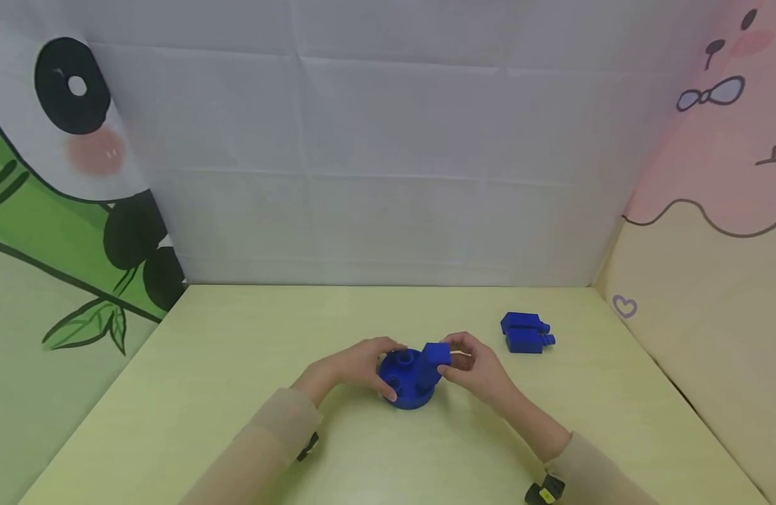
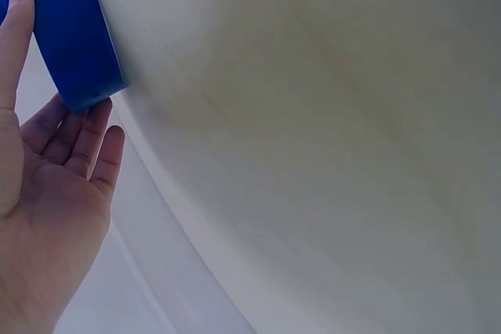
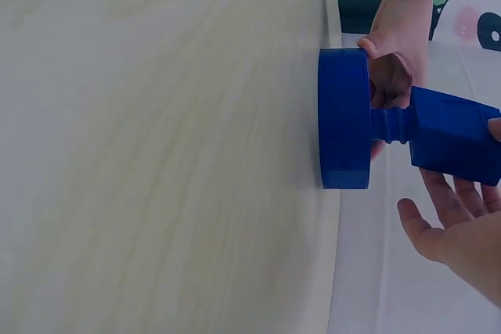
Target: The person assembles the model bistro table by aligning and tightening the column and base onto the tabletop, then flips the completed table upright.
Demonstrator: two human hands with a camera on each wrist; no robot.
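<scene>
Right hand (image 1: 479, 368): thumb and fingers together on the upper part of the block, pinching it from the right.
Left hand (image 1: 363, 365): thumb and fingers curled round the left side of the base, gripping its rim.
Block (image 1: 431, 365): blue, between the two hands, above the right part of the base; the right hand is the nearer.
Long axis: close to upright, with a slight lean; the narrow stem (image 3: 390, 125) points down and meets the base's top. Whether it is fully seated cannot be told.
Base (image 1: 410, 402): round, blue, appearing to rest flat on the counter (image 1: 173, 407), a socket (image 1: 394, 384) showing at its near left.
Other blocks (image 1: 523, 341): two, side by side, far right beyond the right hand, stems pointing right.
</scene>
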